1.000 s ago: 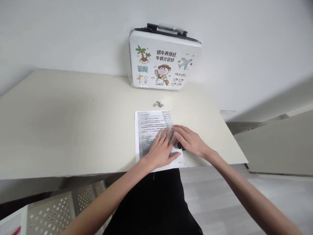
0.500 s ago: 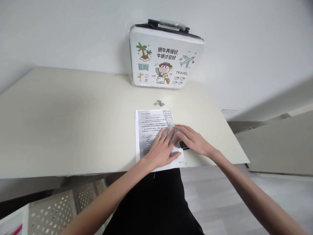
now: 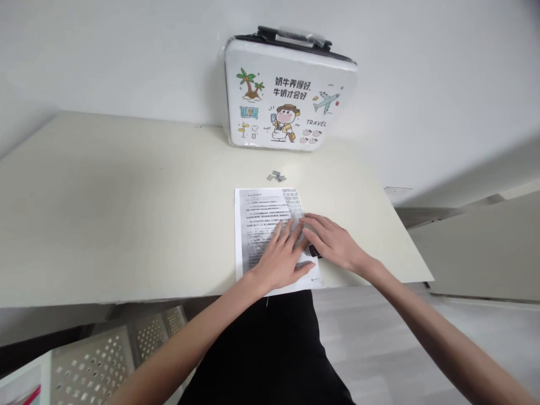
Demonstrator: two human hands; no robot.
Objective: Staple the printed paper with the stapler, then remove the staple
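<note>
A printed sheet of paper (image 3: 264, 216) lies near the front edge of the table, with grey shading and a patterned strip along its upper right side. My left hand (image 3: 280, 256) rests flat on its lower right part, fingers spread. Close against those fingertips, my right hand (image 3: 333, 242) lies over the paper's right edge with its fingers stretched out. Beneath the right palm a small black object (image 3: 314, 251) pokes out; most of it is hidden, so I cannot tell its kind. Several small grey pieces (image 3: 277, 176) lie just beyond the sheet.
A white carry case (image 3: 291, 95) with cartoon prints and a black handle stands against the wall at the back of the pale table (image 3: 126, 197). Below the table at left is a perforated beige basket or rack (image 3: 93, 365). A white panel (image 3: 485, 247) stands at right.
The view has shifted very slightly. Both hands stay in nearly the same place on the paper, and the case and grey pieces have not moved.
</note>
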